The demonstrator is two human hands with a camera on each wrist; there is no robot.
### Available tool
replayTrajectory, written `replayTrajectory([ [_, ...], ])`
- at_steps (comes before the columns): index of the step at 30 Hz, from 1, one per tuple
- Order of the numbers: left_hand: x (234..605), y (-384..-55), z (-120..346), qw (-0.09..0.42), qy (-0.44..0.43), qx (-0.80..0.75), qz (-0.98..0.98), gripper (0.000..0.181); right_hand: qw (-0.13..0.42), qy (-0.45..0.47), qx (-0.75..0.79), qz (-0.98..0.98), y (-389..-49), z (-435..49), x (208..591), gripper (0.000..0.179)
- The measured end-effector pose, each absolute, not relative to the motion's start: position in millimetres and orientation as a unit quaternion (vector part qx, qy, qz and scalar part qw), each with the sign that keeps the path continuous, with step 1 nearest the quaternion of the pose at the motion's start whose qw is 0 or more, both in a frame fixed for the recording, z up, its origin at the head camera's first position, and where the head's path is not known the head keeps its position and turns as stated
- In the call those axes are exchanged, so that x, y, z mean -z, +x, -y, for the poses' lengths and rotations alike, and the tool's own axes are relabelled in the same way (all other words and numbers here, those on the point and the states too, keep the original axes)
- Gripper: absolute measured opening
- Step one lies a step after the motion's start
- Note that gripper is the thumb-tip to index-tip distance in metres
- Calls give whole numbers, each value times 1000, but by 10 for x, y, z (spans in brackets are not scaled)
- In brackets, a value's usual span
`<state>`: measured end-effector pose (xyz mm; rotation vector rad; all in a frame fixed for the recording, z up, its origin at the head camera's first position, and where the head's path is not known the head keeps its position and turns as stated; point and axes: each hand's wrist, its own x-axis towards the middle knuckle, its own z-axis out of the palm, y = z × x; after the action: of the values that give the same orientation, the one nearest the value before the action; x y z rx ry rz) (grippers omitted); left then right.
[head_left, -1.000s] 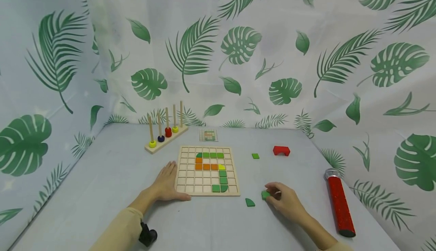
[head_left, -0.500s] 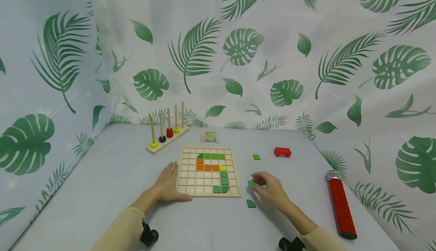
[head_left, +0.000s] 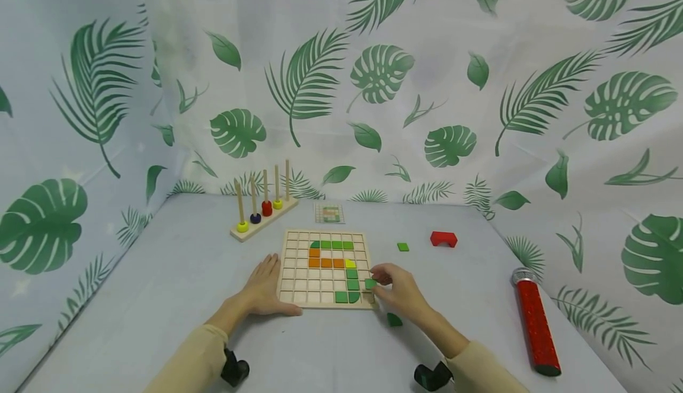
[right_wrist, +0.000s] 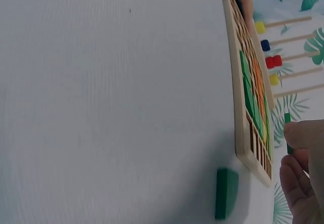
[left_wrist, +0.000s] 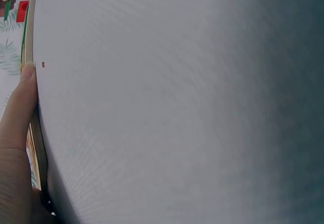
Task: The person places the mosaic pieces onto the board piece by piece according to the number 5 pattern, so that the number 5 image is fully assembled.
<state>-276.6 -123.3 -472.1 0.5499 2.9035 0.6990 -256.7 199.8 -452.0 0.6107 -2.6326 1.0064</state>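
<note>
My right hand (head_left: 404, 296) pinches a small green square tile (head_left: 370, 284) between thumb and fingers, over the right edge of the wooden grid board (head_left: 312, 284). The right wrist view shows the tile (right_wrist: 287, 118) held edge-on above the board. Green, orange and yellow tiles lie in the grid in an S-like path. My left hand (head_left: 261, 292) rests along the board's left edge, fingers straight and thumb (left_wrist: 23, 100) at its front corner. A dark green quarter-round tile (head_left: 394, 320) lies on the table below my right hand, partly hidden by it in the head view.
A bead stacker with pegs (head_left: 261, 220) stands at the back left. Behind the board lies a small pattern card (head_left: 329, 213). To the right are a light green tile (head_left: 402, 247), a red arch block (head_left: 444, 239) and a red tube (head_left: 536, 325).
My right hand has moved left with the green tile, from the table right of the board to over the board's right edge. My left hand has stayed in place.
</note>
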Motion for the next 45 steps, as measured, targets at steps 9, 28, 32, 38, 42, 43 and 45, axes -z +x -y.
replayTrajectory([
  [9, 4723, -2757, 1232, 52, 177, -233, -955, 131, 110, 246, -368, 890, -2560, -1679, 4571, 32],
  [28, 4765, -2782, 1246, 54, 175, -217, -959, 132, 101, 289, -318, 897, -2554, -1252, 4674, 30],
  [32, 4763, -2778, 1244, 55, 176, -218, -958, 132, 100, 296, -309, 898, -2539, -1220, 4691, 29],
  [38, 4754, -2764, 1235, 52, 174, -221, -958, 132, 95, 292, -304, 902, -2543, -1209, 4713, 29],
  [42, 4752, -2762, 1231, 50, 173, -223, -958, 131, 86, 288, -306, 903, -2548, -1207, 4699, 30],
  [43, 4755, -2765, 1230, 50, 173, -222, -958, 131, 85, 287, -305, 904, -2550, -1207, 4699, 30],
  [45, 4755, -2762, 1229, 50, 173, -223, -958, 131, 85, 287, -303, 905, -2557, -1211, 4702, 30],
])
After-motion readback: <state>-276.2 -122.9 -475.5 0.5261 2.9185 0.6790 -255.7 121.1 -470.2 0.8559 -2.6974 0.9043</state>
